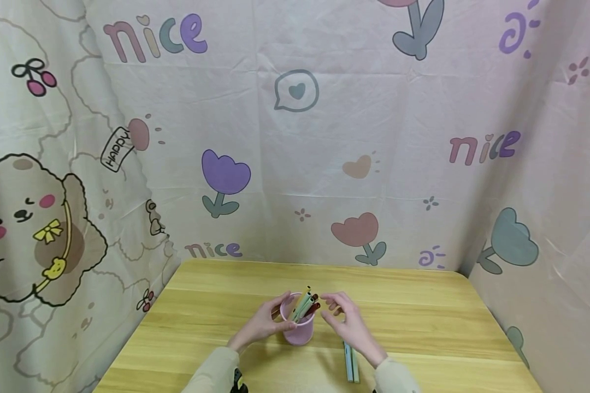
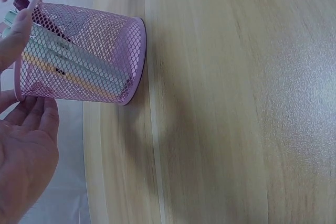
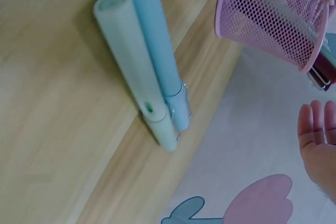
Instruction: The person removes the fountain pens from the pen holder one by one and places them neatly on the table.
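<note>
A pink mesh pen cup point(image 1: 300, 334) stands on the table with several pens point(image 2: 79, 59) leaning inside it, in pale green, yellow and dark red. My left hand point(image 1: 261, 323) holds the cup near its rim, thumb on the near side and fingers round the far side. Just right of the pen tops, my right hand point(image 1: 348, 321) hovers with relaxed, slightly bent fingers and nothing in it. Below that hand a light blue pen point(image 3: 155, 35) and a pale green pen point(image 3: 128, 56) lie side by side on the table.
The wooden table point(image 1: 423, 316) reaches back to a printed curtain point(image 1: 295, 164), which also hangs at the left and right sides. Pale sleeves point(image 1: 216, 371) cover both forearms.
</note>
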`<state>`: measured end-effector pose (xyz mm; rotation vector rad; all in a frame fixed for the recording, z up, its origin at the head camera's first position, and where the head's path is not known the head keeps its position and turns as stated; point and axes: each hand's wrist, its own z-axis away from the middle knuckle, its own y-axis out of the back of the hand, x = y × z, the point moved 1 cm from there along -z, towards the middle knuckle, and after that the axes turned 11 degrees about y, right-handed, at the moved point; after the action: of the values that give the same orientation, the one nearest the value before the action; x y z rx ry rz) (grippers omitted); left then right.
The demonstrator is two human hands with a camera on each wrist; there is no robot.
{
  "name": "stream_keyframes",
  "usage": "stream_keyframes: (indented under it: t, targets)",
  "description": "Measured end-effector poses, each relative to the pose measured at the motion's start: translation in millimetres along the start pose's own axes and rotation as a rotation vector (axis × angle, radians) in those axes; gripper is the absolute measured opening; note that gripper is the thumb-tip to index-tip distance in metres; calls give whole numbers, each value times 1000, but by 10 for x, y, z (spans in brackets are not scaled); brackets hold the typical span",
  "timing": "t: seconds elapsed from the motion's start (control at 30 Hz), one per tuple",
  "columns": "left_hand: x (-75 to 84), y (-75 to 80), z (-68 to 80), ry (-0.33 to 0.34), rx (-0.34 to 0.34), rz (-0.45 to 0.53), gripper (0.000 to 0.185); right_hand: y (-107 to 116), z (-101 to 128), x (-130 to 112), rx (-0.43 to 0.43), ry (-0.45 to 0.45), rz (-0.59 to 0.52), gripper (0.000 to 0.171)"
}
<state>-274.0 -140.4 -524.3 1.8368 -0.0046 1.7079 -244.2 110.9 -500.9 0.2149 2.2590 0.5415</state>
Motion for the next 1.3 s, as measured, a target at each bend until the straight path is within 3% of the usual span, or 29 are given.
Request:
stream_keyframes:
  t: [0.3, 0.53, 0.73, 1.3]
  targets:
    - [2, 2, 2, -1, -4, -7, 91, -124, -56, 28, -31, 86, 9, 33]
    - [0, -3, 0, -3, -2, -7, 90, -151, -98, 26, -46, -40, 17, 21]
    - [6, -4, 5, 7, 1, -8, 89, -162, -128, 29, -47, -91, 31, 17]
    - [-4, -1, 3, 0, 4, -13, 89, -195, -171, 44, -57, -139, 42, 19]
